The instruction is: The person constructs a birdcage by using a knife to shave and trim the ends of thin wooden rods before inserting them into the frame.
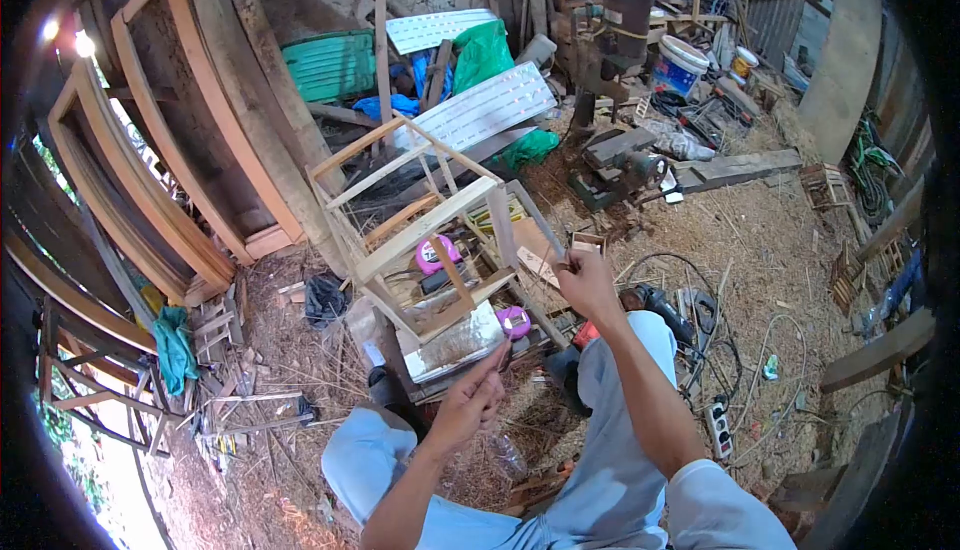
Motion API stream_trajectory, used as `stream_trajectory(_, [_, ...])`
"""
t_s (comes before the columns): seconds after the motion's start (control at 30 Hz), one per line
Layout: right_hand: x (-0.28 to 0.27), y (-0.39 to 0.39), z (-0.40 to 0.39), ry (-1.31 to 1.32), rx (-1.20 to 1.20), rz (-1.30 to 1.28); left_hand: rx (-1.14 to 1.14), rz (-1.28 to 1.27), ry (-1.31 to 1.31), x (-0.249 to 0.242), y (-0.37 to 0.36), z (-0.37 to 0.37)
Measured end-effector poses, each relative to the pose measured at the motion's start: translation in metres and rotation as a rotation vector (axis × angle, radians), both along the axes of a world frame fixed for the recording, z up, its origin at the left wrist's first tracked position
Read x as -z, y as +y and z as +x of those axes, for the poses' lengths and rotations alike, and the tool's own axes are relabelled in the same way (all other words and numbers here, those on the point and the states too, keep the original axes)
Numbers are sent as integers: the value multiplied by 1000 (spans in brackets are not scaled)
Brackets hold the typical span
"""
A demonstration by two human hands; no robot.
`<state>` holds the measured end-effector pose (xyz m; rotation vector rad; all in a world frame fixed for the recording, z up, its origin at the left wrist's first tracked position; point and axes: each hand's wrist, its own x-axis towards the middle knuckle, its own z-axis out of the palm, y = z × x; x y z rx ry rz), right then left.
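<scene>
My right hand [584, 278] is closed at the near end of a long grey strip [535, 218]; what lies inside the fist is hidden. Lower down, my left hand [470, 405] has its fingers curled, with one finger or a thin piece pointing up; I cannot make out what it pinches. Ahead of both hands stands a light wooden frame [430, 227] on a low worktop with a whitish slab [455, 345]. A pink tape measure [437, 254] sits within the frame. Another pink-and-white round item [514, 323] lies just beyond my left hand.
A power tool [655, 308] with a black cord lies right of my knee, near a power strip [719, 428]. Curved wooden frames [215, 100] lean at the left. White slatted panels [490, 110], a paint bucket [682, 65] and a bench vise [620, 175] stand farther back. Shavings cover the ground.
</scene>
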<state>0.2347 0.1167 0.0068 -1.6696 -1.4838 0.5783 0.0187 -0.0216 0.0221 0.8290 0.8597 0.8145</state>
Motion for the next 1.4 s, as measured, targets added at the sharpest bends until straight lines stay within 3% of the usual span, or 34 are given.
stream_trajectory(0.03, [5, -1, -5, 137, -190, 1, -26, 35, 59, -3, 3, -3])
stream_trajectory(0.07, [8, -5, -6, 139, -209, 2, -55, 71, 119, -6, 7, -7])
stream_trajectory(0.13, [-9, -18, -12, 631, -456, -156, -137, 53, 134, -6, 14, -15])
stream_trajectory(0.2, [-5, -17, -7, 549, -600, -123, -177, 342, 357, -5, 19, -24])
stream_trajectory(0.23, [-20, -24, -6, 665, -622, -141, -217, 405, 427, -5, 20, -27])
stream_trajectory(0.27, [-36, -33, -2, 776, -634, -161, -235, 401, 410, -6, 20, -28])
stream_trajectory(0.33, [-49, -48, -5, 854, -712, -402, -258, 543, 651, -6, 19, -27])
stream_trajectory(0.4, [-51, -66, -21, 808, -778, -619, -249, 535, 622, -2, 18, -27])
stream_trajectory(0.47, [-30, -69, -35, 754, -942, -543, -112, 558, 773, -9, 13, -24])
stream_trajectory(0.53, [-30, -70, -41, 934, -1086, -697, -134, 677, 794, -3, 10, -21])
stream_trajectory(0.67, [-18, -65, -38, 1023, -1145, -880, -33, 645, 780, -11, 1, -32])
stream_trajectory(0.73, [-19, -64, -35, 942, -1144, -961, 169, 504, 802, -7, -1, -38])
stream_trajectory(0.9, [-31, -60, -37, 748, -1130, -965, 17, 529, 661, -2, -6, -36])
stream_trajectory(1.07, [-45, -55, -23, 572, -1052, -924, 221, 442, 637, -5, -1, -43])
stream_trajectory(1.2, [-43, -58, -20, 596, -1004, -887, 216, 423, 653, -7, -1, -41])
stream_trajectory(1.27, [-33, -56, -11, 533, -892, -795, 88, 486, 593, 3, -5, -43])
stream_trajectory(1.4, [-41, -39, 21, 715, -734, -782, 100, 486, 590, 8, -5, -55])
